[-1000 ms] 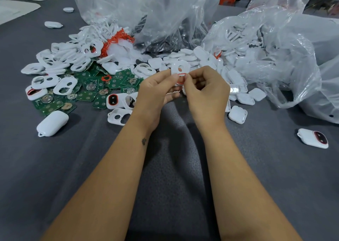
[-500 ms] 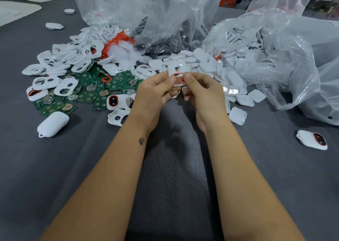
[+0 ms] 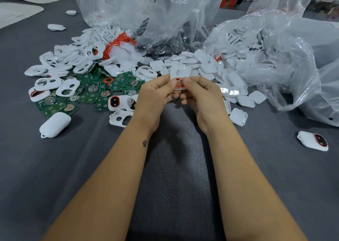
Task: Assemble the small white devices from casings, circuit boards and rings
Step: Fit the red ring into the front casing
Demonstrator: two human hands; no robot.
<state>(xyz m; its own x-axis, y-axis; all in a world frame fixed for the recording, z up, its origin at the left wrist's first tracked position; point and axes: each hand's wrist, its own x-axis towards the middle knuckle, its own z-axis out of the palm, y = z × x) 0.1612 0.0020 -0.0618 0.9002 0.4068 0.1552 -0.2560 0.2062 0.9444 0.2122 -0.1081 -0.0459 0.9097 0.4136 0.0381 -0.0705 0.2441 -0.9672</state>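
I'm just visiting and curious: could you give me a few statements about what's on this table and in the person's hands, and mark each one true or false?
1. Both hands hold one small white casing between them. True: the left hand and the right hand pinch it from either side, and a red ring shows at its lower part.
2. The green circuit boards lie on the person's right. False: they lie on the left, beside a heap of white frames.
3. A closed white device lies alone at the near left. True.
4. The clear plastic bags are folded flat. False: they stand crumpled, with white parts inside them.
5. The table cover is bright yellow. False: it is dark grey.
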